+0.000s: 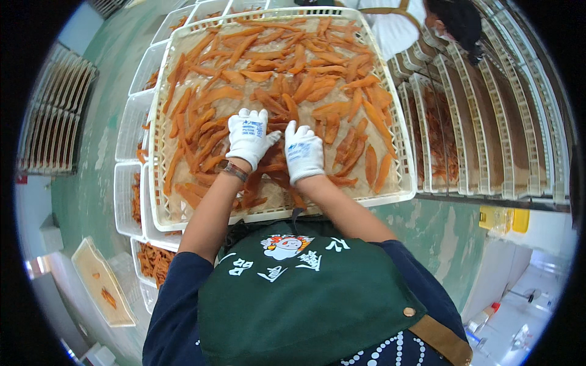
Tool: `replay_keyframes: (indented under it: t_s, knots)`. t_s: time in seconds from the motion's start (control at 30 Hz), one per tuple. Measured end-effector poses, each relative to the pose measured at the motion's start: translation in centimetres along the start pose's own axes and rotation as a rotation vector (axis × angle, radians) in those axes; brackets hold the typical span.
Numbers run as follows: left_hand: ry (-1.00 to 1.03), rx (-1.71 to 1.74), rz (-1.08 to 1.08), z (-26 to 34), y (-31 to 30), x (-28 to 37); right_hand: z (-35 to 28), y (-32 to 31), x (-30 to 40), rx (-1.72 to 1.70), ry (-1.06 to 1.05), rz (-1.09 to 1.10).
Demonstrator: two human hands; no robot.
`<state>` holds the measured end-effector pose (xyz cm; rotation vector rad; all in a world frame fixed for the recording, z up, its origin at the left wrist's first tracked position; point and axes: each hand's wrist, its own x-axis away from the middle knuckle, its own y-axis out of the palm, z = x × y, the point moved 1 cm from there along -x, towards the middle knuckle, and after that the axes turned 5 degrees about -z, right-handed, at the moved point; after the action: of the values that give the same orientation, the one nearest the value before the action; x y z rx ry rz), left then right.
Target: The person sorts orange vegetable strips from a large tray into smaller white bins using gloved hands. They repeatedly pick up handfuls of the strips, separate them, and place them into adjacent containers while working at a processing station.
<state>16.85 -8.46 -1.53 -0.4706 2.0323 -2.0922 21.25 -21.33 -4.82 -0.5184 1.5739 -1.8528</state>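
A cream plastic tray (pixel 407 187) lies before me, lined with mesh and covered with orange dried strips (pixel 215 96) that look like sweet potato. My left hand (pixel 249 135), in a white knitted glove, rests on the strips near the tray's middle, its thumb pointing right. Close beside it, my right hand (pixel 303 153), gloved alike, has its index finger stretched forward over the strips. The fingertips of both hands curl down out of sight, so any grip on a strip is hidden. Darker strips lie heaped beneath and between the two hands.
White plastic baskets (pixel 130 196), several holding orange strips, line the tray's left side. To the right stands a rack of upright-looking trays (pixel 471 132). Another person (pixel 393 27) is at the far right corner. A further tray (pixel 103 283) sits at lower left.
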Motion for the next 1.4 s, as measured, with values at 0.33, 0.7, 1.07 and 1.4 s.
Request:
replay_keyframes:
  t_s: [0.33,0.7,1.07,1.4]
  knots:
    - [0.018,0.104,0.112,-0.5,1.2,-1.2,1.8,-1.9,0.1,-0.528,0.09,-0.419]
    - [-0.052,0.049,-0.221,-2.2,2.0,-3.7,-0.6,1.8,-2.5,-0.415,0.015,-0.549]
    - [0.078,0.374,-0.052,-3.9,3.1,-3.5,2.9,-1.9,-2.5,-0.698,-0.035,-0.707]
    - [0.26,0.327,0.181,-5.8,3.8,-1.4,1.8,-2.6,-3.2,-0.404,-0.354,-0.583]
